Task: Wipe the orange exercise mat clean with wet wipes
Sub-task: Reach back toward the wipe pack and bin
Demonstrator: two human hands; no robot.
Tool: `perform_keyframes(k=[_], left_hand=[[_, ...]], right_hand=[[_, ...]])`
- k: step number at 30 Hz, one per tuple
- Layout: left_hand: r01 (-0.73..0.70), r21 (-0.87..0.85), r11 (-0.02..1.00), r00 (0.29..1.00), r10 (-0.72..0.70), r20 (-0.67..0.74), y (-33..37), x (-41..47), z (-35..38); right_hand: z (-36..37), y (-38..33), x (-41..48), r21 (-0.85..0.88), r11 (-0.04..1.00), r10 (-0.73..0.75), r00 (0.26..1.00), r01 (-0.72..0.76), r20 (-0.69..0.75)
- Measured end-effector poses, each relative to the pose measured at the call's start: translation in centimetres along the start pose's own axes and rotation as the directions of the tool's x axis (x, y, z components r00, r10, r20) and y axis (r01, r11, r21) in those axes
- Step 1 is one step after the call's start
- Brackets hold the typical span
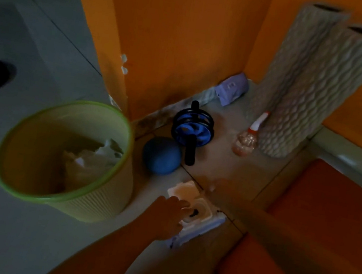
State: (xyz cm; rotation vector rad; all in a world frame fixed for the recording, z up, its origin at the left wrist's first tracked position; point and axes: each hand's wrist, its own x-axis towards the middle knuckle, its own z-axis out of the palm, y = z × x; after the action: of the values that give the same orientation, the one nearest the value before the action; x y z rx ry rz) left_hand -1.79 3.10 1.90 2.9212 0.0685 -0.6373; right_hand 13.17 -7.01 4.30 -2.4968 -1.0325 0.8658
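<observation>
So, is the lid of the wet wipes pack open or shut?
Open. The white lid is flipped back from the wet wipes pack, and the dark dispensing slot shows beside the left hand.

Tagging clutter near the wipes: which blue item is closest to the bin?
The ball: round and plain, right beside the bin. The wheel, with black handles, sits behind the ball, farther from the bin.

Green bin [99,206], blue ball [161,156], orange mat [327,217], grey wave-patterned foam rollers [312,86].
</observation>
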Motion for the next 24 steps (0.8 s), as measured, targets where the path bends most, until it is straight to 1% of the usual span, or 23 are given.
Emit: perform_keyframes(k=[1, 2, 3, 5, 7, 10, 12, 14, 15, 17, 19, 20, 21, 22, 23, 24], left_hand=[[0.003, -0.012, 1.0, 1.0, -0.003, 0.001, 0.1, 0.3, 0.6], [0.006, -0.033, 0.999, 1.0, -0.006, 0.001, 0.0, 0.5, 1.1], [0.003, -0.053, 0.999, 1.0, -0.003, -0.003, 0.0, 0.6, 1.5], [-0.021, -0.058, 0.998, 0.999, 0.019, -0.033, -0.7, 0.8, 3.4], [-0.062, -0.067, 0.996, 0.994, 0.056, -0.093, -1.3, 1.0, 5.2], [-0.051, -0.064, 0.997, 0.996, 0.047, -0.076, -2.1, 1.4, 7.2], [-0.052, -0.112, 0.992, 0.996, 0.043, -0.078, -2.2, 1.7, 7.7], [-0.065, -0.14, 0.988, 0.992, 0.048, -0.12, -2.2, 1.9, 7.9], [-0.076, -0.153, 0.985, 0.989, 0.055, -0.139, -2.3, 2.1, 7.9], [-0.075, -0.192, 0.978, 0.988, 0.047, -0.144, -2.5, 2.6, 7.6], [-0.076, -0.211, 0.974, 0.988, 0.044, -0.151, -2.7, 2.8, 7.3], [-0.09, -0.215, 0.973, 0.988, 0.06, -0.142, -2.7, 2.9, 7.4], [-0.1, -0.211, 0.972, 0.99, 0.075, -0.121, -2.7, 3.1, 7.2], [-0.095, -0.216, 0.972, 0.992, 0.075, -0.099, -2.6, 3.0, 7.1], [-0.08, -0.226, 0.971, 0.995, 0.063, -0.08, -2.6, 3.0, 7.1], [-0.072, -0.243, 0.967, 0.995, 0.054, -0.079, -2.6, 2.9, 7.1]], right_hand=[[0.9, 0.9, 0.1, -0.028, 0.999, -0.029, 0.999, 0.03, 0.022], [1.9, 1.4, 0.3, -0.043, 0.996, -0.083, 0.997, 0.083, -0.006], [3.0, 2.1, 0.6, -0.095, 0.99, -0.102, 0.995, 0.102, 0.007], [5.0, 3.3, 1.3, -0.217, 0.97, -0.095, 0.993, 0.107, 0.067], [6.3, 4.0, 2.0, -0.319, 0.94, -0.089, 0.991, 0.117, 0.1], [7.7, 4.4, 2.3, -0.467, 0.875, -0.104, 0.992, 0.124, 0.069], [8.6, 4.6, 2.7, -0.501, 0.853, -0.104, 0.988, 0.147, 0.114], [8.9, 4.8, 3.3, -0.545, 0.811, -0.153, 0.976, 0.212, 0.153], [8.7, 4.6, 3.6, -0.582, 0.766, -0.253, 0.96, 0.275, 0.12], [8.1, 4.2, 3.6, -0.648, 0.688, -0.351, 0.931, 0.326, 0.095], [8.0, 3.6, 3.0, -0.639, 0.649, -0.321, 0.91, 0.413, 0.262], [8.5, 3.6, 3.1, -0.659, 0.62, -0.314, 0.904, 0.427, 0.29], [8.7, 3.6, 3.3, -0.653, 0.617, -0.367, 0.894, 0.44, 0.256], [8.4, 3.0, 3.3, -0.679, 0.616, -0.334, 0.913, 0.399, 0.234], [8.6, 2.9, 3.3, -0.691, 0.617, -0.35, 0.918, 0.376, 0.187], [8.4, 2.9, 3.6, -0.706, 0.615, -0.291, 0.933, 0.351, 0.21]])
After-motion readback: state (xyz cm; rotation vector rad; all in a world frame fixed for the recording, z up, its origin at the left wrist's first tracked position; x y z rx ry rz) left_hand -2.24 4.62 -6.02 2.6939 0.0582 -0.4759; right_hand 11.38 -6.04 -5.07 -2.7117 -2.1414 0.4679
